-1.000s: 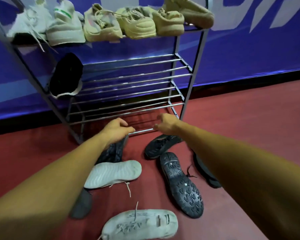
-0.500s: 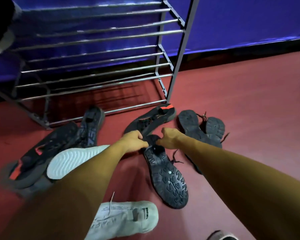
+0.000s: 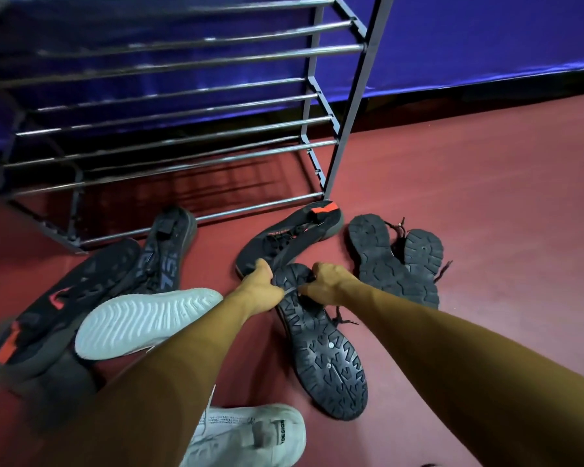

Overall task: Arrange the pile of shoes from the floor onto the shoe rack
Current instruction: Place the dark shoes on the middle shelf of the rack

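Indoor room: red floor (image 3: 486, 197), blue wall covering (image 3: 486, 45), metal shoe rack (image 3: 356, 96).

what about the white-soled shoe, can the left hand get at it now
Probably yes, once freed: the left hand grips the black sole-up shoe; the white-soled shoe lies uncovered beside its forearm.

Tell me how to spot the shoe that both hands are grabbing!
Find the metal shoe rack, then look at the red floor before its front corner post. A black shoe lies there sole up, its far end held by the left hand and right hand. Its tread is zigzag, while the orange-tabbed shoe behind it shows laces.
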Tool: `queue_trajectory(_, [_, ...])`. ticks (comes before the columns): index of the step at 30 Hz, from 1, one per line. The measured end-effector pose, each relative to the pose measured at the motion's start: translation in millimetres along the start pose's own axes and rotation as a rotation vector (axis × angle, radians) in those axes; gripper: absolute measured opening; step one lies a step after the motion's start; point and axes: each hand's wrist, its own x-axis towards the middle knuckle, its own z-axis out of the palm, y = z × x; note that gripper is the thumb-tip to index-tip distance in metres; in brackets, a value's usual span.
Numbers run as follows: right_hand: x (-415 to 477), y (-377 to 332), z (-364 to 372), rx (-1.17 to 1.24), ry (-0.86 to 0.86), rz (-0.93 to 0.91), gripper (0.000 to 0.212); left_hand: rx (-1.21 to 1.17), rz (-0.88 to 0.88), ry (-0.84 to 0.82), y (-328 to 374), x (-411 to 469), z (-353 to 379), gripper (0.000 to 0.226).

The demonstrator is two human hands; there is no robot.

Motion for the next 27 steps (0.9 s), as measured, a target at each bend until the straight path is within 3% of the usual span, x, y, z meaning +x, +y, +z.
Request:
queue_trajectory(3, [-11.4,-10.9,-18.6,0.016,0.065,-0.029,0.056,-0.025,0.05,0.079,7.3,-11.0,-10.5,0.026])
queue_trajectory(8, [-41.0,-34.6,-55.7,0.173,0.211,-0.064,0.046,-0.056,0.153,0.173,39.6,-45.4,-47.9,0.023])
queue_trajectory(14, [-105.7,-87.7,-100.2,0.375,0.288,-0.172,0.025,0.025,0.204,0.326,76.2,-106.5,-125.4,0.025])
queue_trajectory(17, [-132.6,-126.2,-120.7,0.367,0.364,-0.193,0.043,-0.032,0.238,0.408,82.7,-143.9,-165.8,0.026])
queue_trajectory(20, [-155.0,-162.4,-134.7,0.382,0.431,-0.218,0.061,-0.123,0.267,0.471,75.6,-170.2,-194.3,0.04])
queue_trajectory(24, [-176.9,-201.2,-132.8,0.316,0.477,-0.327,0.051,-0.157,0.267,0.502,49.9,-196.0,-226.9,0.061])
queue_trajectory(27, [-180.3,-217.9,-126.5,0.309,0.451,-0.418,0.049,-0.182,0.286,0.53,29.5,-198.0,-242.7,0.058])
